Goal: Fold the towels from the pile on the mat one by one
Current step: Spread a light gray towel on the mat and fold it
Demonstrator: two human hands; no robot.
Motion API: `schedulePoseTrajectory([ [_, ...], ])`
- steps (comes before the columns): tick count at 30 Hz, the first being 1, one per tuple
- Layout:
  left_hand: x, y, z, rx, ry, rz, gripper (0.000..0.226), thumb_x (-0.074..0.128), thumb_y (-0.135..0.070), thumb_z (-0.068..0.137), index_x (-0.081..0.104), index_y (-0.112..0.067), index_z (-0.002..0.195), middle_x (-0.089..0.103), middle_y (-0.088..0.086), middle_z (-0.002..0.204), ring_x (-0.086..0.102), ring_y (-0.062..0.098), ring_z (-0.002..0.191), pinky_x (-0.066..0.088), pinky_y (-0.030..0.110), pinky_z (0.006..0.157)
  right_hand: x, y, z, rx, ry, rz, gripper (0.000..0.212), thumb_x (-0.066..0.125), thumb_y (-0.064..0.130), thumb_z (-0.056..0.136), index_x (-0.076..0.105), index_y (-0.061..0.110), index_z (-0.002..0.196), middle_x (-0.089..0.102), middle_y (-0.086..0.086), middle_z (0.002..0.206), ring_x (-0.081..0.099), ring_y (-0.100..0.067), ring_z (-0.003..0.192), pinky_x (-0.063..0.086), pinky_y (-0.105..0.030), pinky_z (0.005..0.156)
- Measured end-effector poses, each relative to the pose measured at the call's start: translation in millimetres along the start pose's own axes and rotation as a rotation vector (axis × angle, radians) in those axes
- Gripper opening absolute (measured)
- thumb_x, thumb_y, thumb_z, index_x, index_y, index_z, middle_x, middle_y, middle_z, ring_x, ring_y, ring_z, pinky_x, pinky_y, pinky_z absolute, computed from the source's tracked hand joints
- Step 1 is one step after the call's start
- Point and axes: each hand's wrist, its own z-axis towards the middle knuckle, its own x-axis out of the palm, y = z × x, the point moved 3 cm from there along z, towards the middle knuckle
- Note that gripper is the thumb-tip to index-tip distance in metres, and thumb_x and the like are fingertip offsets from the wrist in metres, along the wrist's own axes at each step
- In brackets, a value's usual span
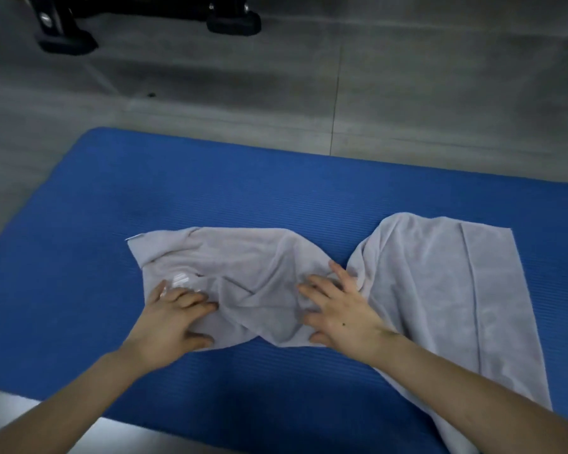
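Head view: we see a blue mat (118, 198) on a grey tiled floor (407, 93). A pale grey towel (243, 257) lies crumpled on the middle of the mat, toward its near edge. More grey cloth (440, 290) lies flatter just to the right and runs down toward the near right corner. We cannot tell if it is the same towel or a second one; the two meet beside the right hand (341, 312).

The left hand (171, 322) rests palm down on the towel's near left part, fingers spread and a bit bent, thumb on the near hem. The right hand rests palm down on the near right part, fingers wide and fairly straight, thumb at the near hem. Both press on the cloth rather than pinch it.

A small white tag (134, 237) sticks out at the towel's far left corner. Black equipment feet (66, 40) stand on the floor beyond the mat, well apart from it.
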Motion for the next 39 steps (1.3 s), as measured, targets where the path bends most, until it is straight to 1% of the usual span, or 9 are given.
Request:
schedulePoseTrajectory([
  [4, 9.4, 0.8, -12.9, 0.049, -0.155, 0.013, 0.026, 0.058, -0.046, 0.07, 0.073, -0.028, 0.08, 0.068, -0.008, 0.09, 0.05, 0.013, 0.094, 0.018, 0.046, 0.106, -5.2, -3.5, -1.3, 0.116, -0.223, 0.157, 0.011, 0.072, 0.044, 0.068, 0.071, 0.033, 0.068, 0.067, 0.005, 0.11, 0.048, -0.018, 0.113, 0.022, -0.054, 0.104],
  [7, -15.3, 0.3, -21.8, 0.011, -0.2, -0.113, 0.03, 0.047, -0.045, 0.08, 0.067, -0.029, 0.065, 0.065, -0.013, 0.073, 0.055, 0.01, 0.078, 0.034, 0.041, 0.098, -30.0, -23.6, -11.5, 0.258, -0.257, 0.432, 0.037, 0.052, 0.061, 0.075, 0.073, 0.031, 0.071, 0.07, 0.016, 0.093, 0.057, -0.006, 0.094, 0.03, -0.037, 0.097],
  [14, -131.9, 40.2, 2.0, -0.284, 0.117, -1.141, 0.032, 0.068, -0.048, 0.075, 0.068, -0.016, 0.074, 0.07, 0.007, 0.077, 0.066, 0.017, 0.071, 0.051, 0.023, 0.066, -122.4, -89.1, 11.4, 0.528, -0.087, 1.13, 0.008, 0.076, 0.024, 0.073, 0.077, 0.017, 0.078, 0.072, -0.004, 0.076, 0.063, -0.009, 0.069, 0.049, -0.02, 0.068],
  [19, -129.3, 102.6, 72.6, -0.599, -0.015, -0.923, 0.016, 0.067, -0.023, 0.084, 0.067, -0.009, 0.078, 0.066, 0.006, 0.08, 0.061, 0.018, 0.077, 0.049, 0.028, 0.07, -107.5, -137.0, 89.0, 0.77, -0.153, 0.757, 0.024, 0.069, 0.035, 0.082, 0.068, 0.025, 0.104, 0.068, 0.005, 0.103, 0.06, -0.013, 0.099, 0.045, -0.027, 0.083],
  [23, -102.6, 122.6, 82.0, -0.745, -0.14, -0.493, 0.025, 0.055, -0.035, 0.089, 0.066, -0.012, 0.093, 0.067, 0.009, 0.104, 0.06, 0.028, 0.098, 0.045, 0.034, 0.081, -83.3, -119.7, 110.4, 0.673, -0.083, 0.366, 0.037, 0.058, 0.049, 0.086, 0.059, 0.033, 0.12, 0.059, 0.008, 0.126, 0.052, -0.017, 0.118, 0.033, -0.037, 0.1],
  [28, -72.4, 90.7, 63.4, -0.414, -0.057, -0.24, 0.049, 0.039, -0.078, 0.066, 0.063, -0.043, 0.092, 0.064, -0.011, 0.109, 0.056, 0.014, 0.093, 0.041, 0.034, 0.089, -39.3, -89.6, 115.7, 0.543, 0.075, 0.173, 0.044, 0.052, 0.048, 0.088, 0.05, 0.036, 0.13, 0.054, 0.009, 0.132, 0.047, -0.019, 0.12, 0.021, -0.038, 0.105],
  [32, -40.9, 90.6, 53.0, -0.308, 0.207, 0.086, 0.064, 0.055, -0.066, 0.075, 0.042, -0.043, 0.133, 0.042, -0.018, 0.139, 0.038, 0.016, 0.127, 0.008, 0.048, 0.113, -17.3, -81.6, 126.7, 0.48, 0.175, 0.079, 0.043, 0.045, 0.051, 0.091, 0.046, 0.036, 0.131, 0.056, 0.008, 0.125, 0.045, -0.02, 0.117, 0.014, -0.044, 0.109],
  [35, -35.6, 104.4, 50.8, -0.324, 0.072, 0.031, 0.052, 0.061, -0.054, 0.079, 0.051, -0.038, 0.128, 0.059, -0.014, 0.121, 0.05, 0.014, 0.113, 0.018, 0.038, 0.111, -10.2, -85.4, 133.3, 0.475, 0.127, 0.052, 0.027, 0.042, 0.043, 0.094, 0.058, 0.038, 0.115, 0.062, 0.011, 0.113, 0.048, -0.015, 0.107, 0.017, -0.037, 0.1],
  [39, -43.1, 124.3, 49.8, -0.435, -0.08, -0.333, 0.038, 0.068, -0.047, 0.078, 0.06, -0.037, 0.114, 0.066, -0.016, 0.081, 0.061, 0.009, 0.081, 0.041, 0.026, 0.08, -11.7, -91.4, 133.9, 0.514, 0.048, 0.129, 0.02, 0.049, 0.04, 0.091, 0.069, 0.039, 0.089, 0.069, 0.016, 0.094, 0.057, -0.01, 0.092, 0.025, -0.033, 0.089],
])
